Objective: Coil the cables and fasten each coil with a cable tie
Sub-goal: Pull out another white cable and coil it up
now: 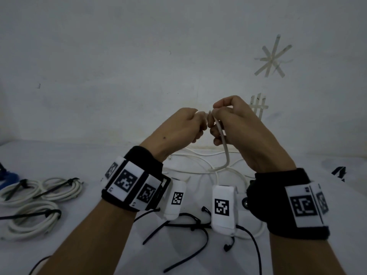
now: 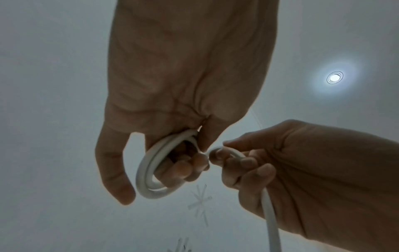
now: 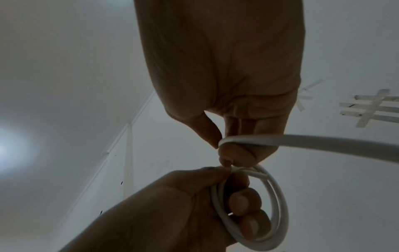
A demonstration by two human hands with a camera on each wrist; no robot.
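Both hands raised above the tabletop, close together. Left hand has fingers curled through a small coil of white cable, about two loops, thumb pinching it at top. Right hand pinches the same cable just beside the coil; the free length hangs down to loose cable on the tabletop. Three finished coils with black ties lie at far left. Loose black cable ties lie under the wrists.

You have three tied white coils, one loose white cable, several loose black cable ties, two tape marks
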